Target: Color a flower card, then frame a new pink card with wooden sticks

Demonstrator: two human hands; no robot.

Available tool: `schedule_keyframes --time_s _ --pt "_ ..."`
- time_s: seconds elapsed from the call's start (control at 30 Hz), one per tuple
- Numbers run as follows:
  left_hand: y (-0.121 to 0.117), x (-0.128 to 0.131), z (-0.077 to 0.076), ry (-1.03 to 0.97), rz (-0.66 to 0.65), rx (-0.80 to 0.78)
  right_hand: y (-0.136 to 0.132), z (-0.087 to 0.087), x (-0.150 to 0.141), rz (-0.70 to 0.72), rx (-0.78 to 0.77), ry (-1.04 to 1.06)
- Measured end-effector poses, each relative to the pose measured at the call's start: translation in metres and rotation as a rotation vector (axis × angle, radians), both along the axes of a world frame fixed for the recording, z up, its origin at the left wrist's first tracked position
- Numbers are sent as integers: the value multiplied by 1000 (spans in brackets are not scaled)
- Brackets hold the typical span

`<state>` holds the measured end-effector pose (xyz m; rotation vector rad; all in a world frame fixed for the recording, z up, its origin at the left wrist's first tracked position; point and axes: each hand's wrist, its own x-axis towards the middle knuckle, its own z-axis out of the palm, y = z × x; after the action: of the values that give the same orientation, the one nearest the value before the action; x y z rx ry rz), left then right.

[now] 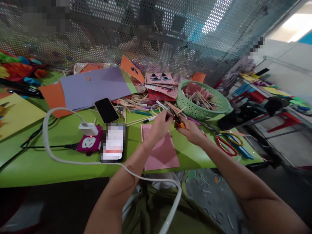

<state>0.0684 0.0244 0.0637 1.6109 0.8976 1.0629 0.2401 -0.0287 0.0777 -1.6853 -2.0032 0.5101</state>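
My right hand (191,130) is closed around a black-and-orange pliers-like tool (178,119), its dark end pointing away from me; the exact kind is hard to make out. Close by on the left, my left hand (161,126) has its fingers pinched together near the tool, and what they hold is hidden. A thin wooden stick (181,110) shows just beyond the tool. Beneath both hands a pink card (162,154) lies flat on the green table (133,172), with a pale strip along its left edge.
A green basket (195,112) of sticks stands behind my right hand. Red-handled scissors (226,146) lie right. Left are a dark phone (106,110), a lit phone (113,143) and a purple power socket (89,143). A white cable (146,178) crosses my left forearm.
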Motion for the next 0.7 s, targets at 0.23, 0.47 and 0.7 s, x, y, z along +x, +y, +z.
schedule_keyframes --time_s 0.23,0.47,0.7 --pt "0 0 -2 65 9 56 6 -12 7 5 100 -24" --pt "-7 -6 -1 202 52 177 6 -9 15 -60 19 62" --pt "-6 -4 0 178 37 146 9 -8 20 -27 -164 357"
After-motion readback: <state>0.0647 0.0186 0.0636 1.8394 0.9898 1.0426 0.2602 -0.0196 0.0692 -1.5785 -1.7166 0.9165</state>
